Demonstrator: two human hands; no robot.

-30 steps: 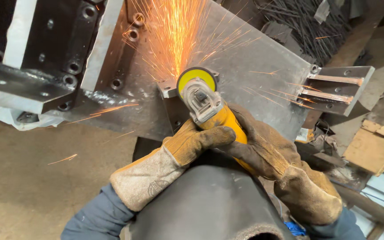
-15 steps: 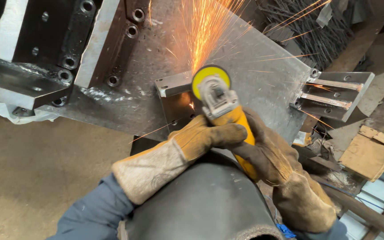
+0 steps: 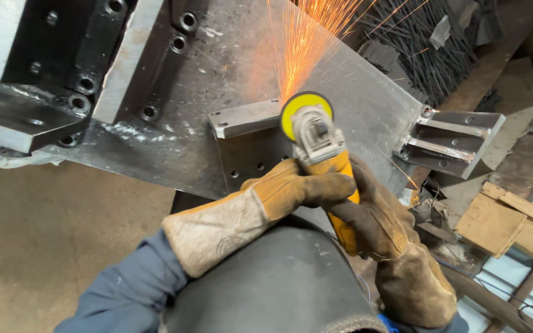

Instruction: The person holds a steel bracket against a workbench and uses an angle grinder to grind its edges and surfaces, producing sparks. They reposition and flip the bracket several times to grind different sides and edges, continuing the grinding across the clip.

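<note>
Both hands wear tan leather welding gloves and hold a yellow angle grinder (image 3: 319, 145). My left hand (image 3: 300, 188) wraps the front of its body just behind the grey gear head. My right hand (image 3: 374, 219) grips the yellow handle further back. The yellow-guarded disc (image 3: 291, 111) touches the end of a small steel block (image 3: 245, 117) welded onto a large steel plate (image 3: 242, 55). Orange sparks (image 3: 300, 43) shoot up and away over the plate.
A bolted black steel frame (image 3: 44, 68) with threaded holes sits at the upper left. A ribbed steel bracket (image 3: 454, 139) sticks out at the plate's right end. Wooden boards (image 3: 501, 222) and scrap lie at right. A dark leather apron (image 3: 266, 283) fills the bottom.
The view has shifted so the grinder and block sit further right. The disc stays against the block's end and the spark stream now shoots more steeply upward.
</note>
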